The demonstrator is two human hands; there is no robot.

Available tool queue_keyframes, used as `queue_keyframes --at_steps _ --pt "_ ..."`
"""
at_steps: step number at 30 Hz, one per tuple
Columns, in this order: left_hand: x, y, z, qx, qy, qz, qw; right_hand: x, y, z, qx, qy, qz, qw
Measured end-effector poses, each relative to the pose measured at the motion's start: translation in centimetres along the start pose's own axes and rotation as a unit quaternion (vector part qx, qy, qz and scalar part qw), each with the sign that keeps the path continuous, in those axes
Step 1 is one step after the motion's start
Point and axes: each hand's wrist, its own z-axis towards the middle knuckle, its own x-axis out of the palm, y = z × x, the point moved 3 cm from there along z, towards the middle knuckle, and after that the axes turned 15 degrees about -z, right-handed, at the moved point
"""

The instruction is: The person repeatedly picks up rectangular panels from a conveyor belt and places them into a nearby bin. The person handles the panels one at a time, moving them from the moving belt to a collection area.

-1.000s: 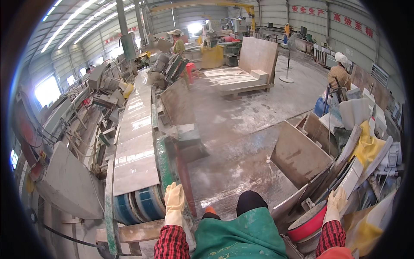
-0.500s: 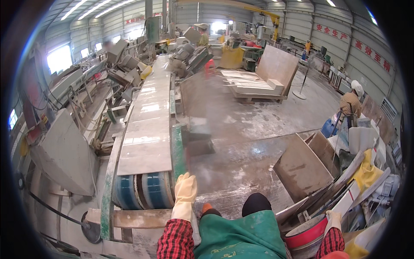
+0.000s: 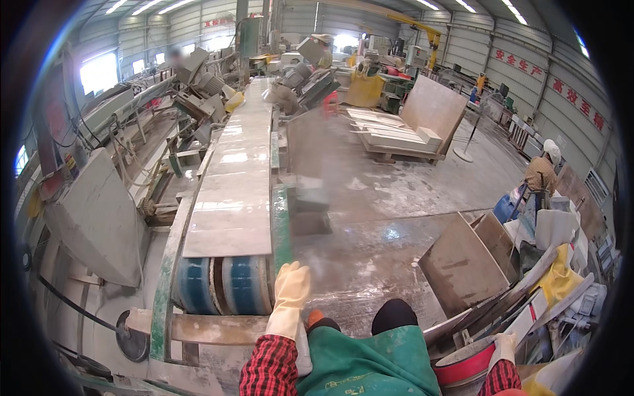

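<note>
My left hand (image 3: 289,294) wears a pale rubber glove and lies flat, fingers together, against the near end of the green frame (image 3: 282,221) of a long conveyor. It holds nothing. Pale stone slabs (image 3: 231,211) lie in a row on the conveyor, above blue end rollers (image 3: 228,285). At the lower right my right hand (image 3: 505,346), also gloved, rests on the edge of a leaning grey slab (image 3: 462,333) beside a red basin (image 3: 462,369). Its grip is hidden. A green apron (image 3: 370,366) and red plaid sleeves fill the bottom edge.
Grey stone slabs (image 3: 462,264) lean in a stack at the right. A person in a white helmet (image 3: 543,173) works at the far right. A pallet of large slabs (image 3: 409,135) stands on the wet concrete floor (image 3: 376,211). Machinery (image 3: 92,218) lines the left.
The view has swung left, bringing the conveyor toward the middle. My left hand has moved up along the green frame's end. My right hand has dropped lower onto the slab edge.
</note>
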Motion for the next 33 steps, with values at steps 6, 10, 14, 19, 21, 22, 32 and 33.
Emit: queue_keyframes --at_steps 6,10,14,19,21,22,32,33 --pt "0.2 2.1 -0.3 0.029 -0.056 -0.001 0.998 -2.3 2.6 1.3 0.014 -0.019 0.466 0.885" --pt "2.2 1.1 1.5 -0.126 -0.060 -0.222 0.965 -3.2 7.9 0.3 -0.041 0.129 0.470 0.872" --pt "3.4 -8.9 3.6 -0.218 0.122 -0.417 0.874 -4.5 20.1 -9.1 -0.123 0.183 0.409 0.886" --pt "5.5 -14.9 4.5 -0.386 0.178 -0.690 0.586 -1.1 33.7 -19.4 -0.271 0.495 0.411 0.716" --pt "7.1 -14.8 5.0 -0.420 0.139 -0.731 0.520 -0.8 37.7 -24.4 -0.363 0.532 0.372 0.669" --pt "7.0 -14.5 5.2 -0.413 0.114 -0.750 0.503 0.2 39.1 -25.9 -0.420 0.535 0.338 0.650" --pt "-8.5 -0.5 0.3 -0.315 -0.237 -0.716 0.577 -0.5 47.5 -50.0 -0.951 0.063 0.130 0.272" --pt "-9.4 0.6 0.1 -0.300 -0.261 -0.721 0.567 0.2 47.7 -50.2 -0.947 0.045 0.198 0.249"
